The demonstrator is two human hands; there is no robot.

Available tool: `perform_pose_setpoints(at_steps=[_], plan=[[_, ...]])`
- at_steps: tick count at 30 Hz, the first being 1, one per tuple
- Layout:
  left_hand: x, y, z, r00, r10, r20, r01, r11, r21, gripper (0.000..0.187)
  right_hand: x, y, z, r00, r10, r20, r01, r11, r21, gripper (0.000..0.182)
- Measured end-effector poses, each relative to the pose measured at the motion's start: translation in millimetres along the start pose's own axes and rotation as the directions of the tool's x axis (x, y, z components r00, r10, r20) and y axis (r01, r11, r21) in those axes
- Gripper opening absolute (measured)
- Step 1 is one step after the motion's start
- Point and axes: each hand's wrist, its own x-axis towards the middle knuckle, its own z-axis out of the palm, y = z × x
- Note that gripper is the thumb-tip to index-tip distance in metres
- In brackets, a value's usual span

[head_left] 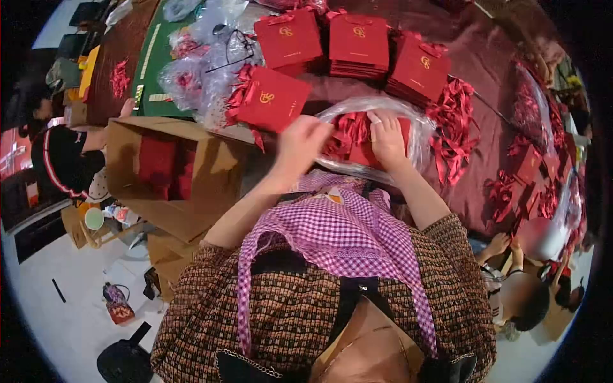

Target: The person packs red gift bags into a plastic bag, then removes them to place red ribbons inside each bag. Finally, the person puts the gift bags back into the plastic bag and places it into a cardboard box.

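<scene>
A red paper gift bag (364, 153) with red ribbon (350, 131) lies on clear plastic wrapping (418, 150) in front of me. My right hand (387, 139) rests on the bag, fingers stretched out across it. At the left edge of the wrapping is my left hand (301, 143), its fingers bunched together beside the ribbon; what they pinch, if anything, is hidden. Just beyond this hand lies a pile of red gift bags (274, 99) with gold lettering and ribbons at its left side.
Three more stacks of red bags, including a middle stack (359, 45), stand farther back. Loose red ribbons (454, 131) lie to the right. An open cardboard box (214, 159) with red items inside stands at left. Crumpled plastic bags (191, 70) lie behind it. Other people sit at both sides.
</scene>
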Motion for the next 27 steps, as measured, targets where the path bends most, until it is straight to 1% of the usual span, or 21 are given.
perform_pose_setpoints(at_steps=[1, 2, 3, 4, 5, 6, 7, 8, 9, 11, 12, 13, 17, 19, 24, 27], plan=[[4.5, 0.5, -18.9, 0.98, 0.056, -0.192, -0.06, 0.998, -0.016, 0.032, 0.3, -0.1, 0.1, 1.0, -0.001, 0.0, 0.001, 1.0, -0.005, 0.037], [14.3, -36.6, -35.4, 0.953, -0.131, -0.273, 0.076, 0.976, -0.202, 0.035, -0.6, 0.1, 0.5, 1.0, -0.001, 0.001, 0.001, 1.0, -0.011, 0.037], [17.7, -49.1, -47.6, 0.853, -0.401, -0.336, 0.269, 0.887, -0.376, 0.044, -1.5, 1.6, 1.5, 1.0, 0.008, 0.017, -0.008, 1.0, 0.002, 0.036], [22.2, -79.2, -66.2, 0.841, -0.497, -0.215, 0.356, 0.806, -0.472, 0.057, -2.8, 1.5, 1.7, 1.0, 0.006, 0.018, -0.006, 1.0, 0.008, 0.036], [21.0, -89.3, -72.0, 0.84, -0.496, -0.219, 0.353, 0.807, -0.473, 0.057, -2.9, 0.9, -0.3, 0.999, 0.012, 0.035, -0.012, 1.0, -0.02, 0.036], [21.6, -96.3, -75.5, 0.8, -0.59, -0.106, 0.467, 0.724, -0.508, 0.066, -1.9, 1.0, -0.7, 0.998, 0.021, 0.053, -0.019, 0.999, -0.049, 0.036], [22.2, -106.8, -75.5, 0.741, -0.671, 0.012, 0.576, 0.626, -0.525, 0.075, -0.3, -0.1, -3.0, 0.998, 0.018, 0.052, -0.015, 0.999, -0.045, 0.037], [34.9, -131.7, -67.8, 0.624, -0.778, 0.075, 0.652, 0.465, -0.599, 0.093, 0.1, -0.1, -3.1, 0.998, 0.019, 0.054, -0.017, 0.999, -0.041, 0.037], [40.3, -134.2, -66.3, 0.623, -0.779, 0.075, 0.653, 0.465, -0.598, 0.093, 0.1, -0.2, -3.6, 0.998, 0.021, 0.056, -0.02, 0.999, -0.032, 0.037], [49.1, -139.2, -63.1, 0.588, -0.791, 0.169, 0.655, 0.342, -0.674, 0.104, -1.1, 0.4, -3.7, 0.998, 0.032, 0.057, -0.03, 0.999, -0.027, 0.037], [52.3, -143.8, -65.5, 0.628, -0.751, 0.204, 0.639, 0.348, -0.686, 0.104, -1.5, 0.4, -3.5, 0.998, 0.027, 0.052, -0.026, 0.999, -0.031, 0.037], [55.9, -148.7, -66.9, 0.627, -0.75, 0.208, 0.644, 0.35, -0.68, 0.104, -1.9, 0.1, -3.0, 0.999, 0.024, 0.046, -0.023, 0.999, -0.034, 0.037], [64.4, -152.5, -66.6, 0.605, -0.773, 0.189, 0.638, 0.329, -0.697, 0.105, -1.5, -3.3, -4.7, 0.998, 0.045, 0.05, -0.043, 0.998, -0.053, 0.037], [65.8, -154.1, -64.2, 0.596, -0.783, 0.177, 0.634, 0.324, -0.702, 0.104, -0.9, -3.8, -6.0, 0.994, 0.06, 0.089, -0.057, 0.998, -0.033, 0.037], [67.5, -152.3, -63.2, 0.531, -0.835, 0.143, 0.653, 0.295, -0.697, 0.105, -3.1, -2.8, -6.1, 0.99, 0.08, 0.117, -0.076, 0.996, -0.04, 0.038], [68.7, -152.5, -63.6, 0.545, -0.825, 0.15, 0.641, 0.295, -0.709, 0.101, -2.4, -4.5, -7.3, 0.992, 0.07, 0.108, -0.065, 0.997, -0.044, 0.038]])
